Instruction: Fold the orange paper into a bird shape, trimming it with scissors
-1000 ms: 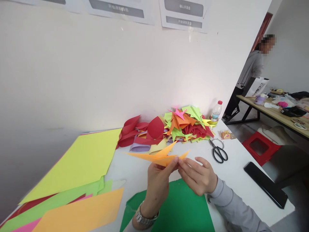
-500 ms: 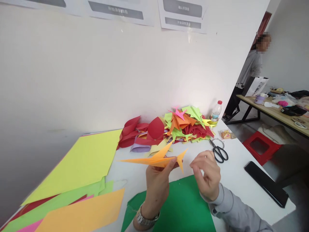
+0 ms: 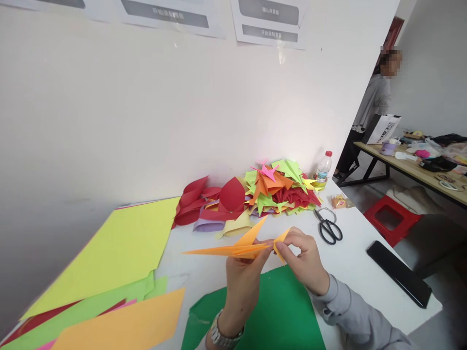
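An orange folded paper plane with a long pointed nose toward the left is held above the table. My left hand pinches its body from below, near the tail. At the right end, my right hand grips the small forked tail between thumb and fingers. Beneath both hands lies a green sheet on the white table. Part of the plane's underside is hidden by my left hand.
Paper sheets are stacked at the left. Behind the hands are a pile of folded paper planes and red paper pieces. Scissors, a bottle and a black phone lie rightward. A person stands by another table.
My right hand has moved left from beside the plane and now holds its tail. My left hand keeps its grip on the body. The view has shifted slightly.
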Action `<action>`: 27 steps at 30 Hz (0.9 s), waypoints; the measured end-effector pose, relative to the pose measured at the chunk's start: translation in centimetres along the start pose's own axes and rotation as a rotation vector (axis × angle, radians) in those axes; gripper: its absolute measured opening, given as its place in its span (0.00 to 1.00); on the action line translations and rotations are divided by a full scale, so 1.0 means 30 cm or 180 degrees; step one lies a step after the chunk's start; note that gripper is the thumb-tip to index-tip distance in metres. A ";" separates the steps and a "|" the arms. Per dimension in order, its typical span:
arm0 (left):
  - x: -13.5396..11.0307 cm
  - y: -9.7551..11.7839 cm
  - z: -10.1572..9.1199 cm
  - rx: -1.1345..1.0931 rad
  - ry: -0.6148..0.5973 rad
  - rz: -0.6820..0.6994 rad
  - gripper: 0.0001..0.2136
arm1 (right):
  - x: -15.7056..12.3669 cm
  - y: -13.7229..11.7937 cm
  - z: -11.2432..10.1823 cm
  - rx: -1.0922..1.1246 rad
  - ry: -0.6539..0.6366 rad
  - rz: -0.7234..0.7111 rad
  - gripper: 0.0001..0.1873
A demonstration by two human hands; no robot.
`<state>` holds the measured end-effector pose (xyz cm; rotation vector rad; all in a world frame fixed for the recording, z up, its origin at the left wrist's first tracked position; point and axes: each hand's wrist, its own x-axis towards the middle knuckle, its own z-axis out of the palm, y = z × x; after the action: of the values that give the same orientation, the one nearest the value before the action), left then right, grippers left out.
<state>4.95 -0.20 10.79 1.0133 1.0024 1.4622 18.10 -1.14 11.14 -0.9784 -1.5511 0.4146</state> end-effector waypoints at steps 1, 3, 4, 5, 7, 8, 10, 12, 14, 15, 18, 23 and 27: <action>0.001 0.002 -0.001 0.0025 0.0020 -0.0023 0.08 | 0.001 0.000 0.001 -0.0096 0.0031 -0.0122 0.14; 0.003 0.008 -0.002 0.0064 0.0060 -0.0064 0.09 | 0.002 -0.002 0.002 -0.0235 0.0040 -0.0270 0.13; 0.003 0.011 -0.002 0.0063 0.0049 -0.0073 0.09 | 0.002 -0.004 0.002 -0.0285 0.0034 -0.0325 0.12; 0.002 0.014 -0.002 0.0051 0.0021 -0.0071 0.09 | 0.002 -0.005 0.002 -0.0331 0.0029 -0.0382 0.12; 0.001 0.018 -0.001 0.0024 -0.0049 -0.0038 0.09 | 0.001 -0.007 0.002 -0.0396 0.0039 -0.0499 0.12; 0.000 0.019 -0.001 0.0008 -0.0071 -0.0014 0.09 | 0.001 -0.008 0.002 -0.0405 0.0051 -0.0542 0.12; -0.002 0.016 -0.001 -0.0046 -0.0064 0.0058 0.09 | -0.001 -0.006 0.000 -0.0345 0.0029 -0.0563 0.13; -0.001 0.011 -0.001 -0.0101 -0.0064 0.0131 0.09 | -0.003 -0.003 -0.001 -0.0245 -0.0044 -0.0456 0.13; 0.000 0.008 -0.001 -0.0115 -0.0084 0.0163 0.08 | -0.004 0.000 -0.002 -0.0181 -0.0066 -0.0282 0.12; 0.000 0.006 -0.001 -0.0118 -0.0091 0.0164 0.08 | -0.004 0.002 -0.003 -0.0162 -0.0067 -0.0223 0.12; 0.001 0.004 -0.001 -0.0147 -0.0049 0.0130 0.09 | -0.004 0.002 -0.001 -0.0143 -0.0085 -0.0268 0.12; 0.007 -0.006 -0.008 -0.0186 -0.0036 0.0037 0.09 | -0.007 0.000 0.007 -0.0268 0.0006 -0.0378 0.12; 0.009 -0.008 -0.012 -0.0233 -0.0068 -0.0053 0.10 | -0.014 0.000 0.011 -0.0334 -0.0028 -0.0370 0.10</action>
<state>4.66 0.08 10.48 0.9639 0.9331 1.4613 17.77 -1.37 10.78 -0.9622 -1.6420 0.2583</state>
